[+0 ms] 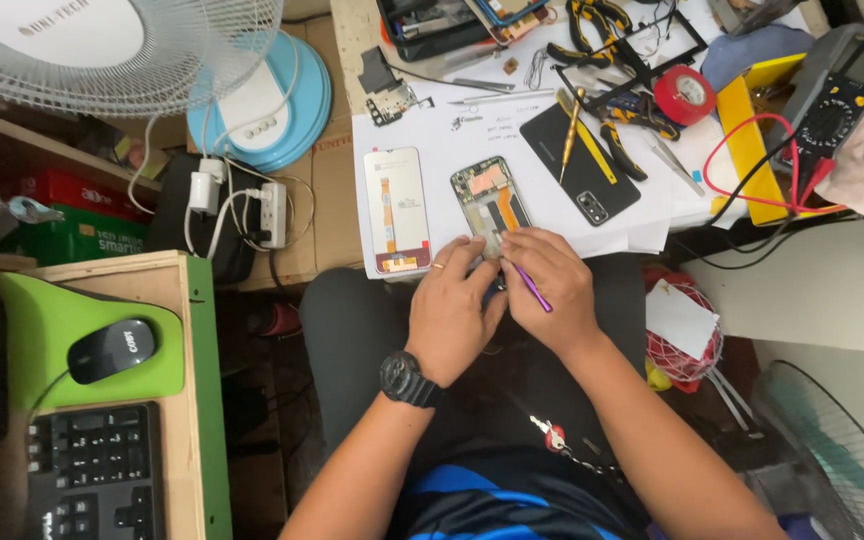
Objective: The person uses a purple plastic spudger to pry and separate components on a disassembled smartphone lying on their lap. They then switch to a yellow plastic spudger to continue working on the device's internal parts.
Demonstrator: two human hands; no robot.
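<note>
Right hand (550, 285) pinches a thin purple plastic pry tool (530, 286) at the opened phone frame with exposed copper-and-green boards (492, 203) on the paper-covered desk (452, 140), left hand (455, 310) clamping its lower edge; best kept shallow and steady.

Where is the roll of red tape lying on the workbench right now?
In the head view, the roll of red tape lies at the upper right of the bench, right of the yellow-handled pliers and left of the multimeter.

Opened phone (492, 200) right of screen panel (398, 210)
</note>
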